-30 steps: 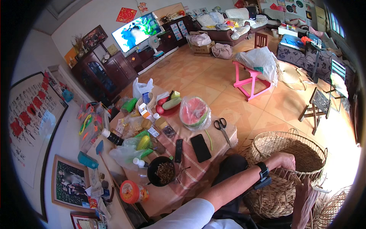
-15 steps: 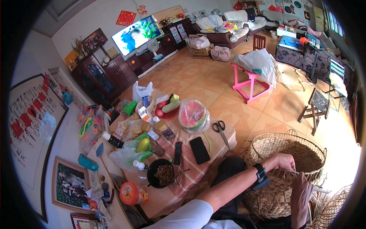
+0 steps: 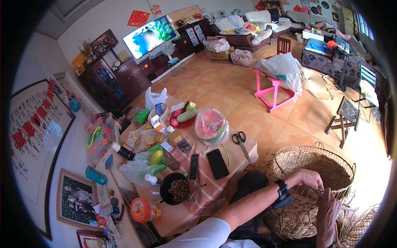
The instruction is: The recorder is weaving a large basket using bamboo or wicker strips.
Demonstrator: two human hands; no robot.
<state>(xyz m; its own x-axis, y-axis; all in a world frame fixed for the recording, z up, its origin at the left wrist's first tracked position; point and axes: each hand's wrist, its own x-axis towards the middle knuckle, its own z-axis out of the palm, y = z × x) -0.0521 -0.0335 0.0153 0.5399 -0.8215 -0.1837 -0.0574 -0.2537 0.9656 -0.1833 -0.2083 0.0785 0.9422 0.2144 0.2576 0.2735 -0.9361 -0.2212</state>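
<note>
A large round basket [image 3: 291, 217] of woven straw, with a bare wire framework round its top, stands before me at the lower right. My left hand [image 3: 309, 179] reaches over its near rim, fingers closed on the wire edge. Close beside it, my right hand [image 3: 328, 210] is raised against the rim's outer side, its fingers pinched together near the left fingertips. What lies between them is too small to make out. A pale thin strip [image 3: 349, 208] juts out beside the right hand. On my left wrist sits a black watch [image 3: 283, 193].
Left of the basket, a cloth-covered table [image 3: 206, 188] bears scissors [image 3: 241, 145], a phone [image 3: 217, 163], a wrapped watermelon half [image 3: 211, 125] and a black bowl [image 3: 174, 188]. Another wire-and-straw piece [image 3: 364, 227] is at the lower right. A folding stool [image 3: 344, 120] and pink stand [image 3: 275, 93] stand beyond.
My left hand stays at the rim, its fingers shifting slightly. The right hand has tilted a little toward the left fingertips. The whole view has shifted slightly.
</note>
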